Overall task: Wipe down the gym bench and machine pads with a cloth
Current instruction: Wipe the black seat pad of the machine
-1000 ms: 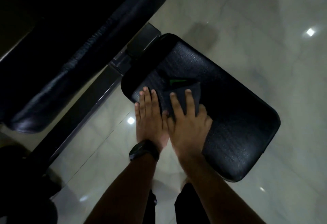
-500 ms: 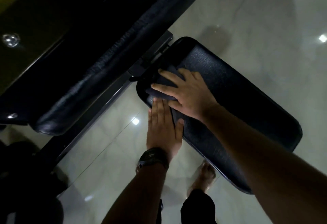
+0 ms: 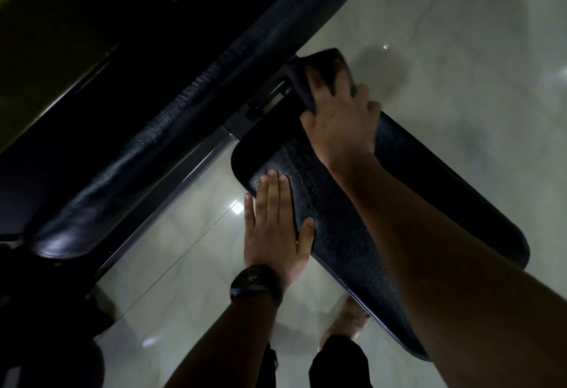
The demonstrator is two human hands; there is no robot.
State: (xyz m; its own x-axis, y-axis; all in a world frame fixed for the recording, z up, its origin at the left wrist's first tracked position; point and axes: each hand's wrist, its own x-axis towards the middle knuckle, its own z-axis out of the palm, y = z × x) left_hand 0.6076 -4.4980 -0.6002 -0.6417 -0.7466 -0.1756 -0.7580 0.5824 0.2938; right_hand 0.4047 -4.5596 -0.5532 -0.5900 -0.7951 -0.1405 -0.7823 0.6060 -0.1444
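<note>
Pale glossy floor tiles (image 3: 460,65) lie under a dim gym bench, whose black seat pad (image 3: 337,203) runs diagonally away from the person. Beside it are a long back pad (image 3: 153,142) and a frame bar (image 3: 171,185). A dark cloth (image 3: 319,68) sits at the seat pad's far end, draped over its edge, with the right hand (image 3: 340,118) pressing it down under spread fingers. Whether the thumb pinches a fold I cannot tell. The left hand (image 3: 273,225), with a watch (image 3: 256,283) on its wrist, lies flat and holds nothing; its fingers rest on the pad's near left edge as a brace. The reach looks long, so the cloth could slide off the end or snag in the bracket between the pads if the stroke overruns. A bare foot (image 3: 349,317) stands on shiny tile, and leaning hard on the pad's edge might cause a slip.
</note>
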